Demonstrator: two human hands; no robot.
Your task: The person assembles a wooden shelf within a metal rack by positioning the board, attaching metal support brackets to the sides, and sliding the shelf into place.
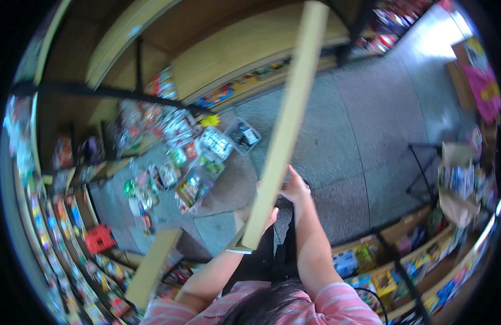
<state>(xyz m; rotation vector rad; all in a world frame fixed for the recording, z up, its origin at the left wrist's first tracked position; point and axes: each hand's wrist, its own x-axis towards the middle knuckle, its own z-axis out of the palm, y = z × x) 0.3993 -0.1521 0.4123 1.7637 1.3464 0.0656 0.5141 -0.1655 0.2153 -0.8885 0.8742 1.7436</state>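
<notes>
Long pale board [287,116]: left hand [271,218] wraps its near end; right hand [295,188] sits by its right edge, grip unclear. Best hold it snug, move slowly.

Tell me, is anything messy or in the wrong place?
Yes: shiny packages lie scattered on the floor beside clear bins, left of the long board in the left hand. It looks untidy because shelves stand close by. Nothing looks clearly broken.
</notes>
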